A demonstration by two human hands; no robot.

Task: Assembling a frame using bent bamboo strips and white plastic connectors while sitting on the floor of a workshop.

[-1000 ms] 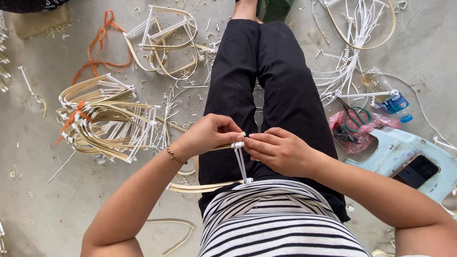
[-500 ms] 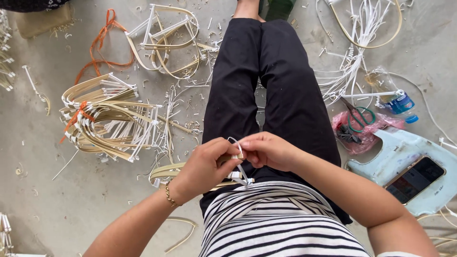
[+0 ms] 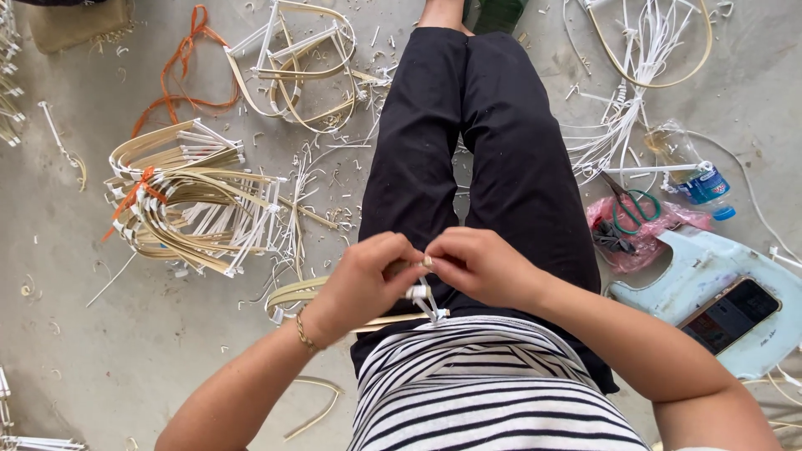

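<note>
A white strip (image 3: 424,299) is pinched betw. left hand (image 3: 363,284) & right hand (image 3: 480,266), over the lap. Scissors (image 3: 628,210) are seen on a pink bag (image 3: 668,219), right side of concrete floor (image 3: 75,334); bundled bamboo strips (image 3: 192,200) left.

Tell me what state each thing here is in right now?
Left hand: pinching a bent cane strip.
Right hand: gripping the white ties.
Bundled cane frames: stacked, tied with orange string.
Phone: lying screen-up, dark.
Scissors: lying on a pink bag.
</note>
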